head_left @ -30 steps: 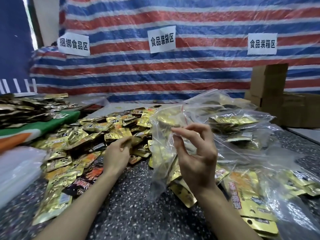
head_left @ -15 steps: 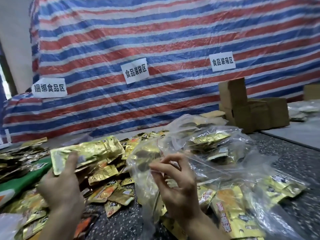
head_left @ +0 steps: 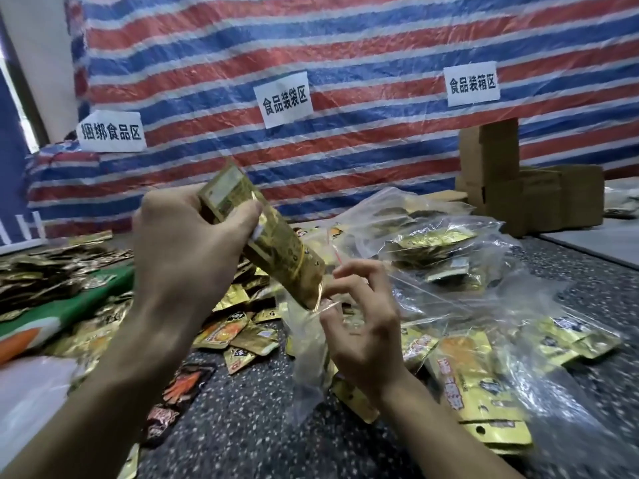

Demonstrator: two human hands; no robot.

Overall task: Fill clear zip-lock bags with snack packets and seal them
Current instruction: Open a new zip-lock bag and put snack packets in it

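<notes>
The stack of gold snack packets [head_left: 266,243] is up in my left hand [head_left: 186,250], pinched tight at the top end and tilted so the bottom corner is poking right into the mouth of the clear zip-lock bag [head_left: 307,344]. My right hand [head_left: 363,326] has thumb and fingertips nipped on the bag's lip, holding it open above the speckled bench [head_left: 249,423], roughly the middle of it. If you ask me, the trick at this step is keeping that lip pulled taut and wide so the packet corners don't snag the zip strip, then sliding the whole stack in on the slant instead of dropping it. Foil is slippery, so I'd keep squeezing until most of it is inside. Loose packets [head_left: 238,337] are scattered toward the left edge, and already-filled bags [head_left: 432,250] sit on the right side. Cardboard boxes [head_left: 501,181] are stacked at the far right edge, in front of the striped tarp [head_left: 345,46] with paper signs [head_left: 287,98].
</notes>
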